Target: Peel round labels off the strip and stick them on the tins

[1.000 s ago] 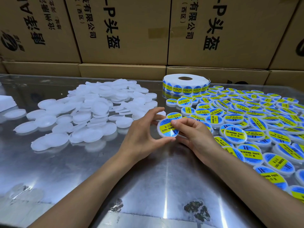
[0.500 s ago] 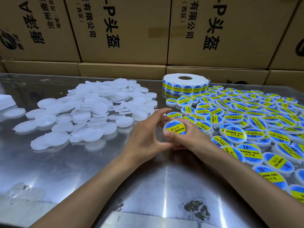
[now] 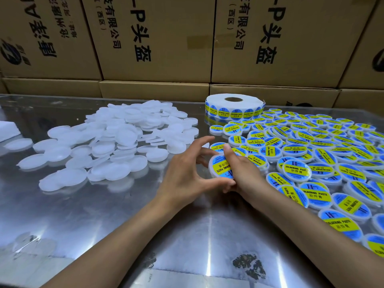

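Note:
A round white tin (image 3: 218,167) with a blue and yellow label is held between both hands above the steel table. My left hand (image 3: 182,173) curls its thumb under the tin's lower edge, with its fingers spread above. My right hand (image 3: 241,169) holds the tin from the right, and its thumb presses across the label. The roll of labels (image 3: 233,107) stands at the back centre. A heap of plain white tins (image 3: 116,140) lies to the left. Several labelled tins (image 3: 315,154) cover the table to the right.
Cardboard boxes (image 3: 155,38) with black print form a wall behind the table. The shiny steel table (image 3: 104,215) reflects light. A white object (image 3: 8,129) pokes in at the left edge. Dark worn patches (image 3: 249,265) mark the table near the front.
The tin has turned in my hands, so the label's yellow band now runs nearly upright. My right thumb has moved onto the label, and both hands sit slightly lower.

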